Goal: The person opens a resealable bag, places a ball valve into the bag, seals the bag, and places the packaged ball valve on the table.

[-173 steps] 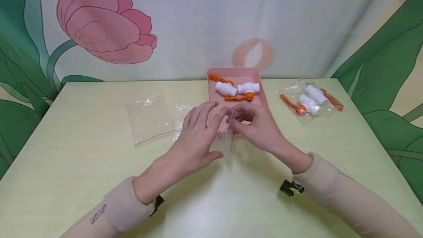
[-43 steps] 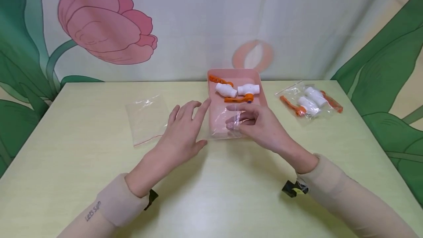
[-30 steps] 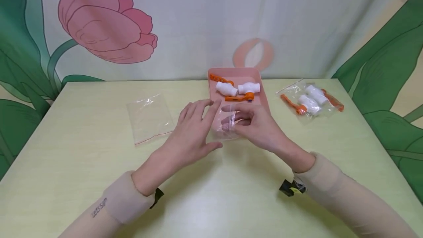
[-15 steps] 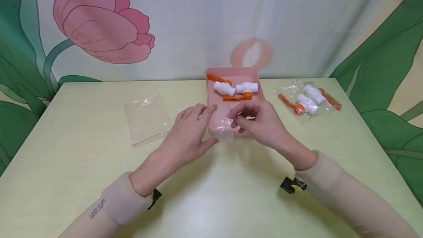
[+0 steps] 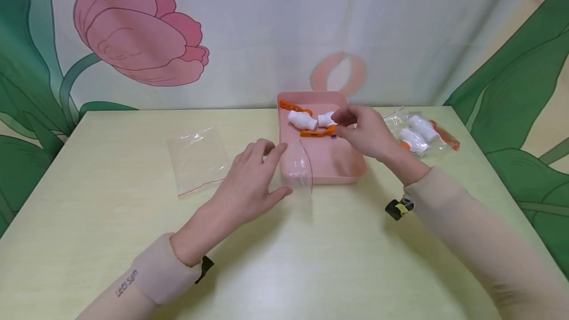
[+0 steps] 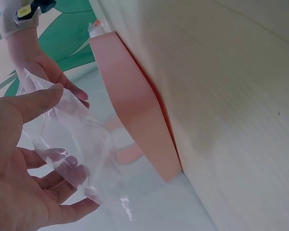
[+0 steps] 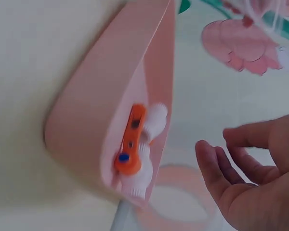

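Flat bag [image 5: 197,162]: lies on the desk [image 5: 89,201], its red edge on the near side.
Left hand [image 5: 249,174]: back up; thumb and fingers grip the held bag [image 5: 300,166].
Held bag: in the air by the pink tray [image 5: 326,180], at its near left corner; red edge faces right.
Two taps [image 5: 303,120]: at the tray's far end.
Right hand [image 5: 366,130]: above the tray's right rim, fingers bent, narrow gap at the tips, air between them and the taps.
Full bag [image 5: 422,132]: near the desk's far right corner.

Wears long beige sleeves [image 5: 471,231], plain in colour, with a broad smooth left cuff [image 5: 166,268]. Bears dark, slanted lettering [image 5: 126,283] on the elbow side of the left cuff. Beneath the left cuff, has a black block [image 5: 205,268]; well to the right of the left cuff, has a black device [image 5: 393,210] with yellow patch [image 5: 403,206].
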Action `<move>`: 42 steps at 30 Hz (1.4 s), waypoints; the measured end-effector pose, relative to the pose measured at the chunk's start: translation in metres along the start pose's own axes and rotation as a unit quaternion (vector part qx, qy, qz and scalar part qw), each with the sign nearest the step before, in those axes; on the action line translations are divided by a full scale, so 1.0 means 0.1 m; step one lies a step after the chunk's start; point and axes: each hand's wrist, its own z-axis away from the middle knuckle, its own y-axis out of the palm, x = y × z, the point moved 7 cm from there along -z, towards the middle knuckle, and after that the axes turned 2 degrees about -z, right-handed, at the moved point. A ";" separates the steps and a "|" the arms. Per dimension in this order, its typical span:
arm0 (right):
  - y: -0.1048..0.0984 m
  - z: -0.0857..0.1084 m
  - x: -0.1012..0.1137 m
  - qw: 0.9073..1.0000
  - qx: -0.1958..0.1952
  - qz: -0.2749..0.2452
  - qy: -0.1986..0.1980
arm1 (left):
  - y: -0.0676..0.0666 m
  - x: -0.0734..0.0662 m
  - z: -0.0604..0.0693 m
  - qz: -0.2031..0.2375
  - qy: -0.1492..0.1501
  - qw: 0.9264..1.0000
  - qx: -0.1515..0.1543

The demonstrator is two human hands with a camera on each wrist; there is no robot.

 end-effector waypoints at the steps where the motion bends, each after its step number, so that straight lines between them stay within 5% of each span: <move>1: -0.01 -0.05 -0.01 1.000 0.007 0.025 -0.002 | 0.01 0.00 0.00 -0.002 0.001 1.000 0.001; 6: -0.01 -0.31 -0.02 0.988 0.044 0.146 -0.027 | 0.03 0.01 0.01 -0.005 -0.002 1.000 0.010; 11: 0.04 -0.49 -0.09 0.974 0.090 0.209 -0.003 | 0.05 0.00 -0.01 -0.007 -0.005 1.000 0.019; 18: 0.06 -0.64 -0.25 0.967 0.117 0.222 0.032 | 0.04 -0.01 -0.03 -0.008 -0.006 1.000 0.030; 25: 0.12 -0.73 -0.35 0.956 0.129 0.264 -0.006 | 0.04 -0.02 -0.02 -0.011 -0.006 0.999 0.034; 32: 0.19 -0.74 -0.47 0.945 0.135 0.296 0.032 | 0.03 -0.05 0.01 -0.014 0.003 0.999 0.031; 42: 0.21 -0.76 -0.50 0.943 0.124 0.307 0.021 | 0.04 -0.03 0.03 -0.022 -0.001 0.999 0.044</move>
